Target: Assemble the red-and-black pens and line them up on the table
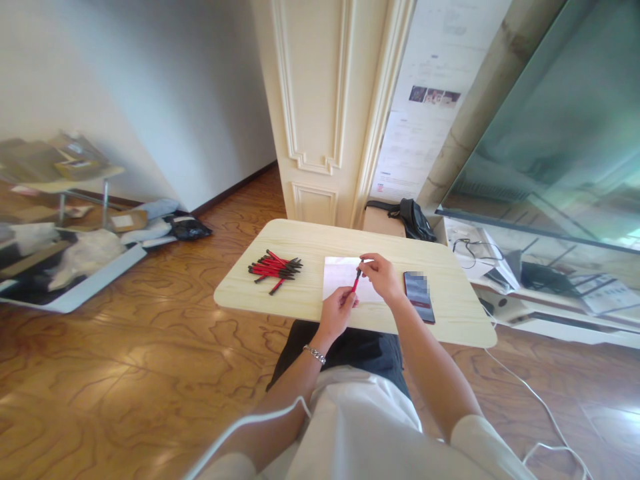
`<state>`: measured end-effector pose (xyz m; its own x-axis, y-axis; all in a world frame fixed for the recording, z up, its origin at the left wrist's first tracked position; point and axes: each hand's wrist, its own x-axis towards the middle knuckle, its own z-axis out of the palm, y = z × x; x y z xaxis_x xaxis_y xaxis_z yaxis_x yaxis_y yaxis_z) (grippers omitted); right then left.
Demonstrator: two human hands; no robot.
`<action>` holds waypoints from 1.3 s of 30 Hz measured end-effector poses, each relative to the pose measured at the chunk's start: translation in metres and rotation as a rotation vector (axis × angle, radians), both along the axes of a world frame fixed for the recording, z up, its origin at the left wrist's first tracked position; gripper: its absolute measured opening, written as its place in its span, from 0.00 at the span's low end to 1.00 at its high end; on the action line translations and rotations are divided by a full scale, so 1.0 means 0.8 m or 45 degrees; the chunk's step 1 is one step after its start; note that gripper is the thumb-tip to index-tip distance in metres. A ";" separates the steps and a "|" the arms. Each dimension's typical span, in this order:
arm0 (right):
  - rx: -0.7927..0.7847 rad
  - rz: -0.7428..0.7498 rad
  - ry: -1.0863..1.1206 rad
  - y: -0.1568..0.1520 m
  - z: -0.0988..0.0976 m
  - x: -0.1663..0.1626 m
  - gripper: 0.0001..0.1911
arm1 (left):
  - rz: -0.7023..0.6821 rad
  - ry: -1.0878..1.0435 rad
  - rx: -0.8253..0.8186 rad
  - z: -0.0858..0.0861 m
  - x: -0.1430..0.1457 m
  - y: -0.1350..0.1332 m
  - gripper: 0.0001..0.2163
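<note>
A red pen with a black end (pixel 355 283) is held over a white sheet of paper (pixel 334 270) on the small table. My left hand (pixel 338 309) is closed on its lower red part. At the upper black end, the fingers of my right hand (pixel 381 275) pinch the pen; whether cap and body are joined there is too small to tell. To the left on the tabletop lies a loose pile of similar red and black pens (pixel 275 265), with one pen (pixel 276 287) a little apart at its front.
A phone (pixel 419 297) lies right of the paper on the pale wooden table (pixel 300 237). Behind it stand a cream panelled door (pixel 313 80) and a black bag (pixel 417 220). A white cable (pixel 535 393) runs over the floor at right. Boxes and bags (pixel 90 257) clutter the left.
</note>
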<state>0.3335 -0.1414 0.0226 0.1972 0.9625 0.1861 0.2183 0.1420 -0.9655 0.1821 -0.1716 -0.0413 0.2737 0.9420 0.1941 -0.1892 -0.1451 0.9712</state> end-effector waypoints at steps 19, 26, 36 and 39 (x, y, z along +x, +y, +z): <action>0.016 0.090 0.108 -0.008 -0.013 -0.002 0.17 | -0.329 -0.131 -0.207 0.003 -0.013 0.012 0.16; 0.043 0.008 0.052 -0.009 -0.027 -0.003 0.20 | -0.245 -0.119 -0.256 0.002 -0.009 0.013 0.15; -0.106 -0.280 -0.130 -0.016 -0.048 -0.014 0.20 | 0.065 0.125 -0.078 0.002 0.003 -0.005 0.14; -0.137 -0.255 -0.020 -0.022 -0.045 -0.020 0.20 | 0.003 0.086 -0.135 0.005 0.005 -0.008 0.14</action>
<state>0.3172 -0.1591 -0.0136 0.3846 0.9188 0.0891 0.2467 -0.0093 -0.9690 0.1862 -0.1778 -0.0374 0.2807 0.9569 0.0742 -0.1227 -0.0409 0.9916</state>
